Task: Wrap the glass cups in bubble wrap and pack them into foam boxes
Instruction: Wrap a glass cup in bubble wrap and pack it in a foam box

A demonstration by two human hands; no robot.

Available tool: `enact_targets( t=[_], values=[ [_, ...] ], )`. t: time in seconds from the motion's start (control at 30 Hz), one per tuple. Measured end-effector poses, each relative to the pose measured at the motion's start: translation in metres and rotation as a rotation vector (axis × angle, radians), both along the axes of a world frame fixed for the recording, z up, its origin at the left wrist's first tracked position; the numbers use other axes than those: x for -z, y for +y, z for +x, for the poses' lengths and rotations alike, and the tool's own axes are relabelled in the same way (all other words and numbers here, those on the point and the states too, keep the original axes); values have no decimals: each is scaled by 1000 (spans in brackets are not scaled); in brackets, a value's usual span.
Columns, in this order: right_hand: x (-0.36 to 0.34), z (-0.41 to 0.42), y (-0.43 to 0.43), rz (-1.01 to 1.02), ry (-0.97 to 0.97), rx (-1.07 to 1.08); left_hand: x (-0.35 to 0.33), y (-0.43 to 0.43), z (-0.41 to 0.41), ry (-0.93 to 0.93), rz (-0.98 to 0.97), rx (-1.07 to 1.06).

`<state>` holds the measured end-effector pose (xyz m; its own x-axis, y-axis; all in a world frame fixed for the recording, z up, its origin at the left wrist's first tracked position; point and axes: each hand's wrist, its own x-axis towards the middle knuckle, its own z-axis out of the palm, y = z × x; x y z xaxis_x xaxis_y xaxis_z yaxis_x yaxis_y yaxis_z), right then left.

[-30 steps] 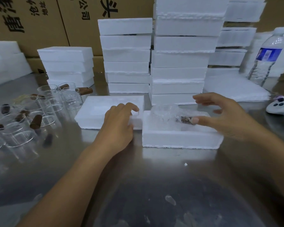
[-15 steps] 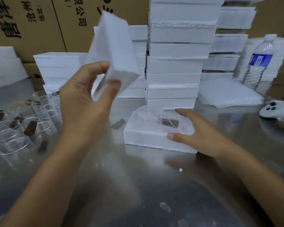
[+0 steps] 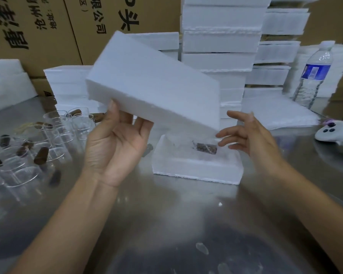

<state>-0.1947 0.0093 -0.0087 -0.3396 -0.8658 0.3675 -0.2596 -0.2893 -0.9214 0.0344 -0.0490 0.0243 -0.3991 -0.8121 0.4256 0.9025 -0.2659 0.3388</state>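
Packing looks partway done, seen from the head camera. One bubble-wrapped glass cup (image 3: 183, 144) with a brown handle already lies in the open white foam box base (image 3: 196, 169) on the steel table (image 3: 166, 214). The left hand (image 3: 117, 151) holds the white rectangular foam lid (image 3: 156, 84) tilted above the base, thumb on its near edge and fingers beneath. The right hand (image 3: 251, 139) is spread and holds nothing; I cannot tell whether its fingertips touch the lid's lower corner. Closing this box remains. Many clear unwrapped glass cups (image 3: 28, 155) wait at left, and they look fragile and slippery.
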Motion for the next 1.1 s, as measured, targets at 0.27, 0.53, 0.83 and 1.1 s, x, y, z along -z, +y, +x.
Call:
enact_targets(
  t=[0.27,0.53,0.83,1.1],
  values=[
    [-3,-11,0,14,-99,-108,21,0,-16,-93,34,130],
    [-16,-6,12,153,-292,-216,28,3,-19,-237,-25,165],
    [-18,-15,14,169,-298,-39,21,-16,4,-308,271,-100],
    [-12,-15,9,196,-153,54,31,-7,-17,-765,-9,-296]
  ],
)
